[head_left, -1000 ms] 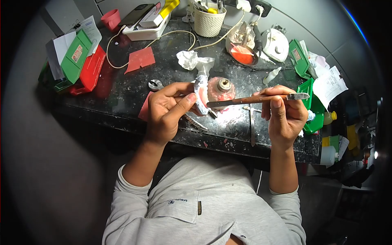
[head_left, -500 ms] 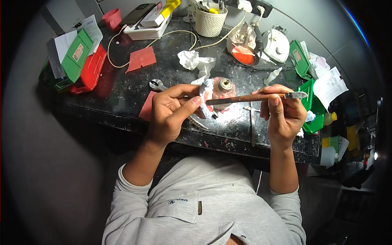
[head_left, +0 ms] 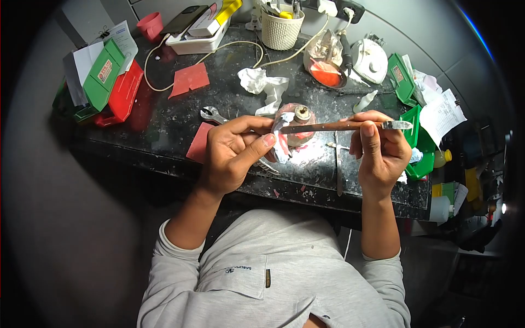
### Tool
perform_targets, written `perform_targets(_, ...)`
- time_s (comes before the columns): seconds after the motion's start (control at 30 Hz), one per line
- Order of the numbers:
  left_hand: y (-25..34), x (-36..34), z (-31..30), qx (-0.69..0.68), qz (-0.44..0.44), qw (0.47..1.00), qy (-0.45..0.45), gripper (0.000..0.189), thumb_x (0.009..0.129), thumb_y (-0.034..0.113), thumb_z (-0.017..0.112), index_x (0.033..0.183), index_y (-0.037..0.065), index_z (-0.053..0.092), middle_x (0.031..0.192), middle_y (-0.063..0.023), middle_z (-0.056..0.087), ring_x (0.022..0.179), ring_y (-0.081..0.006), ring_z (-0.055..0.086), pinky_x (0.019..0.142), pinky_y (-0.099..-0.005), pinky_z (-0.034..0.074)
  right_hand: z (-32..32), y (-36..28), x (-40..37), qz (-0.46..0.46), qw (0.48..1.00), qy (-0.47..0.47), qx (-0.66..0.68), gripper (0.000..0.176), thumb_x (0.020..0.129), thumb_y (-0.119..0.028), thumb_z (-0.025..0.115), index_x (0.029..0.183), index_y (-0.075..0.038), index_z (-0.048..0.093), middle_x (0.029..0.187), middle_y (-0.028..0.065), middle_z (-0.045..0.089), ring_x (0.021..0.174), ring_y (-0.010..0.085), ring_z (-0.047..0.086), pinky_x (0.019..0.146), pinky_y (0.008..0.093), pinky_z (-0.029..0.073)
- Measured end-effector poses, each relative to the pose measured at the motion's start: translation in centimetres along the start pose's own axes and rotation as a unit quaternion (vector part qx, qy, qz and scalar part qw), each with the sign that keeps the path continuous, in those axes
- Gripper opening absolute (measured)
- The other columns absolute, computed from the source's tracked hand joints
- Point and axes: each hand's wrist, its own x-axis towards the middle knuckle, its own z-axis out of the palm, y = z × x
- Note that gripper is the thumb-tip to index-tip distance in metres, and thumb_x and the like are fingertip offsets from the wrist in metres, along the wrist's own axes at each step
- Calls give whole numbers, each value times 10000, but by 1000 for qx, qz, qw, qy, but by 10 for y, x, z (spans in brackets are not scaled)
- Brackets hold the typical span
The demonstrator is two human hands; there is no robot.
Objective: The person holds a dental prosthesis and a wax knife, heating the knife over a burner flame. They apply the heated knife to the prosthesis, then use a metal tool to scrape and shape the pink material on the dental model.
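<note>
My left hand (head_left: pixel 234 151) is closed on a white plaster dental cast (head_left: pixel 281 146) with pink wax on it, gripped between thumb and fingers. In my right hand (head_left: pixel 381 156) is a wax knife (head_left: pixel 328 127) with a brown handle, held level. Its left end reaches the cast's upper part; the pale metal blade at the other end sticks out past my right fingers. Just behind the cast stands a glass spirit burner (head_left: pixel 302 113) with a metal wick holder, partly hidden. My palm and fingers cover the cast's left side.
Pink wax sheets (head_left: pixel 190 80), crumpled tissue (head_left: pixel 252 80) and a wrench-like metal tool (head_left: pixel 212 114) lie on the black table (head_left: pixel 147 131). Another thin metal tool (head_left: pixel 338 169) lies near the front edge. Green bins (head_left: pixel 418 136) stand right, a woven pot (head_left: pixel 281 30) at the back.
The cast has turned in my left hand and shifted slightly right, showing more of its white and pink surface. The knife has moved slightly up with its tip still at the cast.
</note>
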Motion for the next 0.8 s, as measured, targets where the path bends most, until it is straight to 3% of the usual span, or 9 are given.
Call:
perform_targets(0.07,-2,-1,-1,3,1,1000,1,263,931,-39,602,1176,-132,579,995,-162,708,840,-146,689,738,-270,575,-1,-3,2,8,1000,10,18,120,965,-44,642,930,66,610,957,189,701,572,73,569,474,205,451)
perform_targets(0.17,-1,0,-1,6,15,1000,5,258,934,-43,601,1177,-126,578,1039,-163,697,871,-148,687,760,-275,577,-3,-10,6,26,996,75,-31,171,982,-105,641,985,63,672,849,96,678,524,52,512,451,194,354)
perform_targets(0.3,-2,6,-2,40,66,995,56,242,945,-31,606,1176,-96,577,1057,-146,687,930,-155,676,799,-295,578,-23,-9,12,43,990,129,-23,200,982,-136,648,975,60,688,841,71,672,524,65,514,460,203,353)
perform_targets(0.53,2,31,-13,204,133,966,86,271,930,-58,622,1190,-66,547,1075,-138,678,969,-150,661,866,-268,535,-37,-17,13,45,985,168,-11,197,976,-160,665,990,32,706,722,19,632,527,45,494,471,187,331)
perform_targets(0.57,3,35,-11,220,143,962,77,265,935,-77,605,1192,-59,543,1079,-148,679,985,-154,662,876,-270,530,-38,-19,12,45,984,172,-15,178,972,-145,669,990,29,706,704,12,621,530,40,492,472,185,331)
perform_targets(0.7,8,50,2,250,169,953,11,253,939,-101,581,1186,-59,542,1075,-149,682,1023,-172,663,899,-286,529,-47,-23,10,31,983,177,-43,145,955,-82,675,922,54,714,900,48,711,575,35,518,513,180,400)
perform_targets(0.8,4,56,5,284,164,945,-8,255,936,-129,558,1179,-53,542,1113,-157,669,1063,-201,661,937,-312,527,-51,-25,8,24,979,187,-73,125,942,-87,697,976,31,718,815,28,704,578,21,503,523,169,381)
